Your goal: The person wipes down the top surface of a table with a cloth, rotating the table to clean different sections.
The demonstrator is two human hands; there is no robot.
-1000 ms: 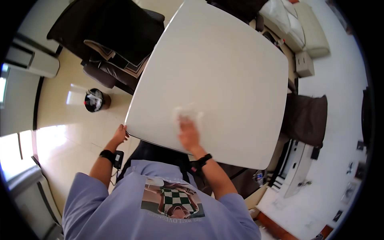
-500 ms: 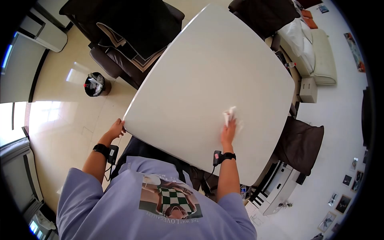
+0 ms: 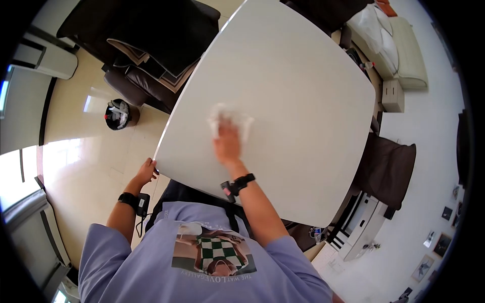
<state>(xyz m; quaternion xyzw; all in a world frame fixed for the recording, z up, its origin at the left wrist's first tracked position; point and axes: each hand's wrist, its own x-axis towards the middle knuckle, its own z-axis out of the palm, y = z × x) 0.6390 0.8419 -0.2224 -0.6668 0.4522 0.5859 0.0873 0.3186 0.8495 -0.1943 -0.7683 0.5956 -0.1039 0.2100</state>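
White cloth (image 3: 246,123), jutting either side of right hand (image 3: 227,140), long axis blurred

Bright room, light from the left, washed-out glare on the glossy floor (image 3: 63,154), soft even light across the white table (image 3: 303,111), right hand (image 3: 227,144) and white cloth (image 3: 245,124) blurred, wide-angle bending, black corners.

Dark mats (image 3: 156,48) are draped over a brown armchair (image 3: 122,88); a bin (image 3: 134,116) is placed nearby; framed pictures (image 3: 442,245) are hung on a wall (image 3: 404,217).
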